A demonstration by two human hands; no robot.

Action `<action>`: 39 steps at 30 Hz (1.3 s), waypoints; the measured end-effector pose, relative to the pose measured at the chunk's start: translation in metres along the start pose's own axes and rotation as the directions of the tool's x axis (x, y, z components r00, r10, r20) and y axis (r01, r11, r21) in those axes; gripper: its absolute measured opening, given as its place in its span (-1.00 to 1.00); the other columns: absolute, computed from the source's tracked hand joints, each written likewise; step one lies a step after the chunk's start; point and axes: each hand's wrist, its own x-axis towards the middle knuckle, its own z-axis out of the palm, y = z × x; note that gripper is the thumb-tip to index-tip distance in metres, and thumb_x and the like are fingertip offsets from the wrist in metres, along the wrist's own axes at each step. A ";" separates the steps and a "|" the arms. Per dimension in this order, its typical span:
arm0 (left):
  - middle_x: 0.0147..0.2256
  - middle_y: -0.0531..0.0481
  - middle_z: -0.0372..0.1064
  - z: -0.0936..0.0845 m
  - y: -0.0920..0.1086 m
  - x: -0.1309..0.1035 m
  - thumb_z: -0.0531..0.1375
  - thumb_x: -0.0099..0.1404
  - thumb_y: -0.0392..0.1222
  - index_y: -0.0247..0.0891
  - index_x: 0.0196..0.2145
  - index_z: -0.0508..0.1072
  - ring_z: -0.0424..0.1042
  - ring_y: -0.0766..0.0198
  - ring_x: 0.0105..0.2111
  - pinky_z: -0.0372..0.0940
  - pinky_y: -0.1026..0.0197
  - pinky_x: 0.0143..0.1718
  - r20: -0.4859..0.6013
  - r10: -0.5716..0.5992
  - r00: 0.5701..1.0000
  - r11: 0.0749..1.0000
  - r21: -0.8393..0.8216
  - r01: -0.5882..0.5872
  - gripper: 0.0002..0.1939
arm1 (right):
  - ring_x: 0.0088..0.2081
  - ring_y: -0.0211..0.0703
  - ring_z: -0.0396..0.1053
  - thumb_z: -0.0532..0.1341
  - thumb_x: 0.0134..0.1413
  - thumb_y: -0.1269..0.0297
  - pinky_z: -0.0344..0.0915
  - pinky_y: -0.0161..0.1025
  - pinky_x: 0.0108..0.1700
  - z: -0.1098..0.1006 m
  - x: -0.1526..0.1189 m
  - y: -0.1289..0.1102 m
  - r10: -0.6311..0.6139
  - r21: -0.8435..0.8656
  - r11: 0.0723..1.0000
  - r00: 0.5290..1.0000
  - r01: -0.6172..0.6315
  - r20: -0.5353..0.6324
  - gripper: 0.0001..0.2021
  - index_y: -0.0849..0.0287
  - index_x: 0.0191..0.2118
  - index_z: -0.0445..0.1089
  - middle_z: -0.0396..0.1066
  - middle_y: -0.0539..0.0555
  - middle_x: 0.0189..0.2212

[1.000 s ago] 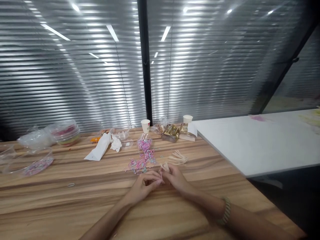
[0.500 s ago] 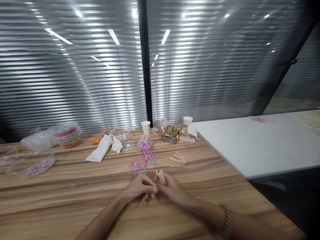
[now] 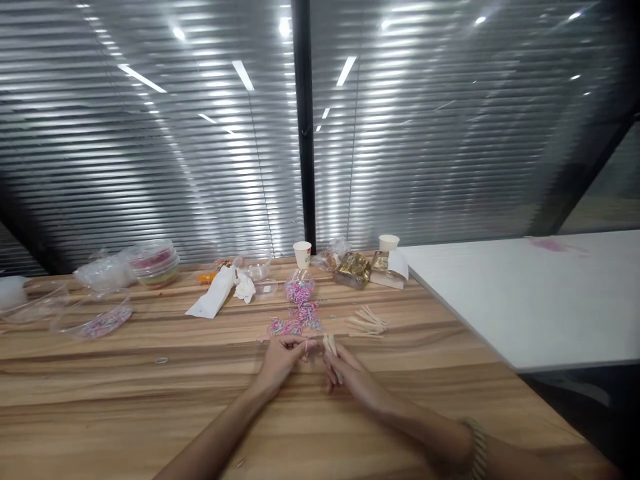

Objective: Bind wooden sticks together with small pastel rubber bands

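In the middle of the table, my left hand is closed, thumb and fingertips pinching a small pink band. Just to its right, my right hand is wrapped round a short bundle of pale beige sticks, whose ends poke up above the fingers. A small gap separates the two hands. Right beyond my left fingers lies a loose heap of small pink and pale-blue bands, spilling from a clear bag. More pale sticks lie fanned out beyond my right hand.
Paper cups, gold wrappers and crumpled tissue stand along the back. Clear plastic tubs and stacked lidded containers are at left. A single pale loop lies nearer. A white table adjoins at right.
My hands have drawn apart, the left one now holding the pink band away from the right. The bundle stays in my right hand. The view has turned slightly left.
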 end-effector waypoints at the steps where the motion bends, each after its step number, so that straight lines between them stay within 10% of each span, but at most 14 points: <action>1: -0.46 -0.08 0.45 0.000 -0.001 0.000 0.23 0.01 -0.02 -0.37 -0.41 0.54 0.33 0.32 -0.49 0.23 0.32 -0.42 -0.009 0.014 1.000 1.000 0.008 -0.014 -0.68 | -0.53 -0.76 0.02 -0.14 -0.19 -0.37 0.19 -0.64 -0.39 0.000 0.000 0.000 -0.004 0.002 1.000 1.000 0.004 -0.007 -0.20 0.31 -0.05 -0.05 0.07 -0.06 -0.50; 8: -0.19 -0.15 0.40 0.000 -0.010 0.002 0.22 0.04 -0.05 -0.34 0.02 0.34 0.21 0.42 -0.58 0.18 0.32 -0.53 -0.027 0.064 0.998 0.991 0.116 -0.061 -0.42 | -0.54 -0.80 0.00 -0.20 -0.14 -0.35 0.01 -0.74 -0.49 -0.004 0.000 0.005 -0.008 -0.113 0.994 1.000 0.007 -0.015 -0.22 0.35 -0.09 0.03 0.11 -0.03 -0.48; 28: -0.34 -0.04 0.32 0.000 -0.010 -0.002 0.26 0.02 -0.18 -0.28 -0.13 0.46 0.27 0.34 -0.36 0.19 0.32 -0.34 0.134 0.243 0.961 0.948 0.175 -0.265 -0.60 | -0.66 -0.74 -0.03 -0.15 -0.04 -0.22 0.08 -0.64 -0.55 -0.016 -0.006 -0.024 0.248 -0.183 0.960 0.948 -0.213 0.198 -0.35 0.39 -0.14 0.01 -0.07 -0.12 -0.66; 39: -0.33 -0.08 0.41 -0.001 -0.008 -0.002 0.35 -0.12 -0.07 -0.24 -0.35 0.54 0.34 0.23 -0.25 0.20 0.22 -0.18 0.199 0.256 0.946 0.905 0.295 -0.307 -0.67 | -0.61 -0.68 0.17 -0.33 0.01 -0.23 -0.02 -0.72 -0.56 -0.025 -0.012 -0.029 0.199 -0.622 0.783 0.957 -0.025 0.213 -0.27 0.35 -0.12 0.18 0.20 -0.02 -0.55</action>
